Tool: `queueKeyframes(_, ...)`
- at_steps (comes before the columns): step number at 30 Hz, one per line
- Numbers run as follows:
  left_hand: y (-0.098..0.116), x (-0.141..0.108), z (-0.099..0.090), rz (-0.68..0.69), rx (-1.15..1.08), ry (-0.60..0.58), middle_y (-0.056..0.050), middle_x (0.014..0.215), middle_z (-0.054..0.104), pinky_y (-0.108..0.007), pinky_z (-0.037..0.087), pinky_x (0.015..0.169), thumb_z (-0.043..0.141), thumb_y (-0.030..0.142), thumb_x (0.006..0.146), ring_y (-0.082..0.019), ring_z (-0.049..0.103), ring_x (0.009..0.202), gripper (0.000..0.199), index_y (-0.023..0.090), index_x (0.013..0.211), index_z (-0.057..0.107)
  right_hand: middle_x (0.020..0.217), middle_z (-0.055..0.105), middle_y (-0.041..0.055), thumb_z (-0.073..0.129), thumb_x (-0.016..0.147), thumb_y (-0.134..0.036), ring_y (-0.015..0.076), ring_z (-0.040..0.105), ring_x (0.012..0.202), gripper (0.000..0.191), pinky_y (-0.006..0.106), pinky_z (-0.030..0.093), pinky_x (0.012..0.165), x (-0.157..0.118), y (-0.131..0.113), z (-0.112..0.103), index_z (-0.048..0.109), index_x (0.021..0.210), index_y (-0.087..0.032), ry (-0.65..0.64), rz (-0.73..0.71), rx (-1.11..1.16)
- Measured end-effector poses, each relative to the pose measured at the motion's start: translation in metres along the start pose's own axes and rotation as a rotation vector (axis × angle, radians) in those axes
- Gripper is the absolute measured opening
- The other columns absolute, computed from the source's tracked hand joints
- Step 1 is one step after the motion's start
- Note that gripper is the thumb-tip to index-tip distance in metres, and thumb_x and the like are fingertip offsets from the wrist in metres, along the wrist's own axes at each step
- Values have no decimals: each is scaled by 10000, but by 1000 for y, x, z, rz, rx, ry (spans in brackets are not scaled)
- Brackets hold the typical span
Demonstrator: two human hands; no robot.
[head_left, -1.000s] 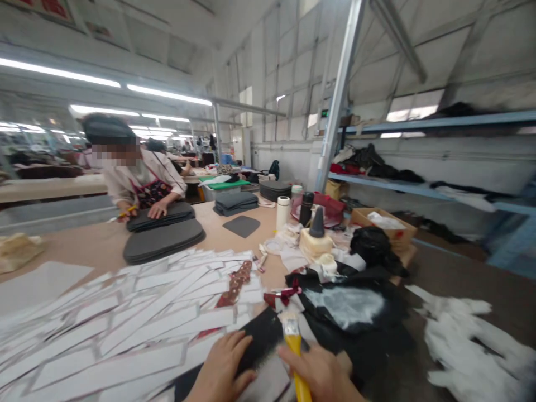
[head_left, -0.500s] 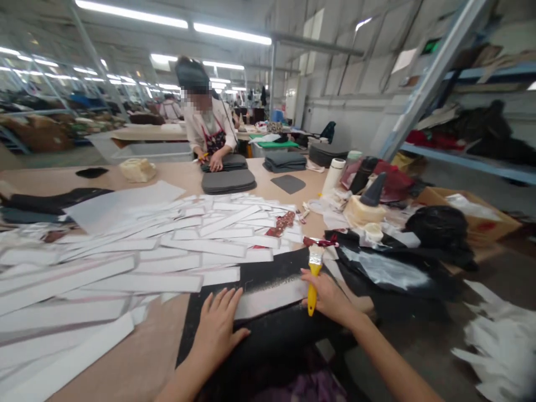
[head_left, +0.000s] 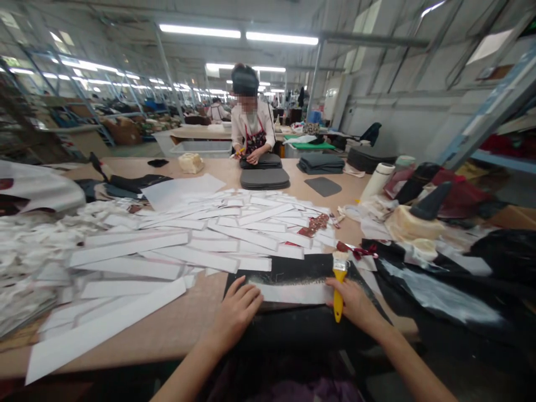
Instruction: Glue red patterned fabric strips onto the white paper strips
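Note:
A white strip (head_left: pixel 293 293) lies lengthwise on a black sheet (head_left: pixel 293 326) at the table's front. At the strip's left end rests my left hand (head_left: pixel 237 310), fingers stretched out and touching it, with no tool in it. My right hand (head_left: pixel 354 304) is closed around a paintbrush (head_left: pixel 339 290) with a yellow handle and pale bristles pointing up and away. The fingers of that hand are also at the strip's right end; whether they pinch it I cannot tell. A dark grainy band runs along the strip's far edge.
Many loose white strips (head_left: pixel 221 243) cover the table's middle and left. To the right, black material (head_left: pixel 444 296) bears a white smear, near a cut-down container (head_left: pixel 414 223) and a white bottle (head_left: pixel 377 181). Across the table, a co-worker (head_left: pixel 253 128) handles stacked dark grey pieces (head_left: pixel 264 179).
The view has turned left, so the scene sits further right. My left hand has shifted onto the strip's left end, and the strip lies more level. The brush stays in my right hand.

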State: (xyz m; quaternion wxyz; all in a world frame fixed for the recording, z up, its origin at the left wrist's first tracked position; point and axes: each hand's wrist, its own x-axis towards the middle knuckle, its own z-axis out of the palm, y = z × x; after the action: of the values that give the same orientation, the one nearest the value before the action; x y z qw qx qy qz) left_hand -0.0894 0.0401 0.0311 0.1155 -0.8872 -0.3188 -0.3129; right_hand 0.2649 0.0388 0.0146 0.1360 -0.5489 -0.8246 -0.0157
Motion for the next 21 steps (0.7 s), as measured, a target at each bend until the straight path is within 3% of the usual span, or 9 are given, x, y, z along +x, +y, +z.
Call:
queueKeyframes(3, 0, -13, -7, 16, 54, 10, -31, 969, 660, -466, 283, 1038, 402, 125, 868, -175, 546, 984, 247, 189, 971, 618, 1142, 613, 117, 611, 740, -209, 261, 556, 1019, 355, 395, 462, 855, 1, -4, -10, 554, 1087, -159, 50, -49, -51)
queueKeyframes(5, 4, -20, -10, -17, 48, 18, -32, 974, 661, -445, 324, 1016, 381, 110, 864, -172, 548, 972, 280, 194, 980, 622, 1159, 604, 119, 515, 781, -131, 248, 560, 1006, 311, 395, 453, 856, 4, -14, -24, 561, 1087, -162, 116, -86, -94)
queueKeyframes(8, 17, -24, -9, -87, 19, 12, -47, 1012, 650, -396, 407, 952, 373, 80, 835, -174, 545, 974, 318, 188, 1001, 622, 955, 671, 81, 407, 806, -47, 192, 599, 841, 354, 339, 458, 793, 18, -44, -50, 582, 1080, -187, 125, -198, -86)
queueKeyframes(10, 29, -23, -5, -111, 21, 2, -63, 1057, 634, -381, 439, 923, 373, 76, 822, -187, 537, 1000, 331, 169, 1030, 613, 772, 668, 46, 429, 846, -117, 165, 592, 707, 312, 291, 457, 698, 33, -69, -64, 580, 1107, -195, 73, -278, -25)
queueKeyframes(12, 40, -23, 5, -122, 50, -7, -80, 1074, 626, -376, 461, 901, 385, 89, 825, -202, 536, 1006, 324, 140, 1064, 599, 738, 661, 34, 466, 871, -242, 155, 587, 679, 269, 273, 441, 655, 52, -95, -71, 584, 1110, -205, 40, -313, 74)
queueKeyframes(15, 49, -28, 22, -139, 110, -13, -101, 1055, 627, -362, 482, 876, 421, 115, 840, -213, 543, 995, 292, 95, 1081, 584, 868, 680, 40, 467, 873, -324, 152, 601, 805, 230, 273, 429, 745, 84, -130, -64, 626, 998, -213, 62, -301, 321)
queueKeyframes(17, 51, -33, 31, -154, 133, -10, -110, 1050, 624, -368, 481, 879, 437, 123, 844, -223, 541, 1004, 276, 79, 1074, 582, 906, 683, 23, 464, 869, -316, 138, 603, 838, 213, 256, 419, 777, 104, -150, -52, 639, 938, -214, 5, -280, 453)
queueKeyframes(19, 52, -35, 36, -173, 138, -10, -114, 1056, 618, -380, 477, 882, 439, 127, 848, -232, 537, 1011, 268, 77, 1070, 581, 821, 687, 14, 477, 855, -298, 134, 606, 770, 201, 250, 414, 750, 120, -165, -42, 653, 872, -202, -122, -248, 417)
queueKeyframes(21, 53, -35, 38, -202, 122, -28, -112, 1048, 615, -377, 483, 865, 435, 130, 853, -225, 543, 983, 264, 83, 1070, 577, 724, 672, 37, 479, 840, -277, 153, 596, 708, 212, 277, 401, 735, 131, -176, -36, 657, 796, -169, -179, -217, 228)
